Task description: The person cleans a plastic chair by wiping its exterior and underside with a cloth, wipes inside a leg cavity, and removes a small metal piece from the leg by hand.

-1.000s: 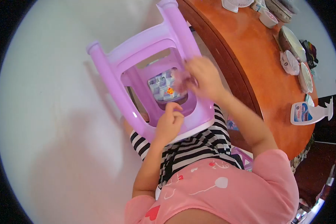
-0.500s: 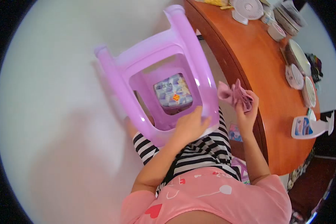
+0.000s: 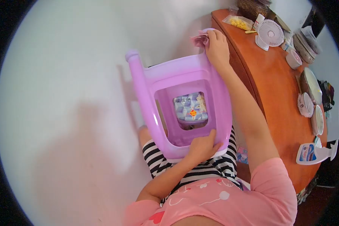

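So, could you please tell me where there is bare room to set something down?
On the wooden table beside the purple stool: the broad strip between the table's curved near edge and the white fan, bowls and spray bottle. The far side is crowded.

A pink short-sleeved shirt covers the person's torso, its right sleeve loose. A red heart marks the left of the front; farther right runs thin white line work with a rounded white shape. Beyond the hem, black-and-white striped bottoms show.

Orange-brown table, white fan, bowls, spray bottle
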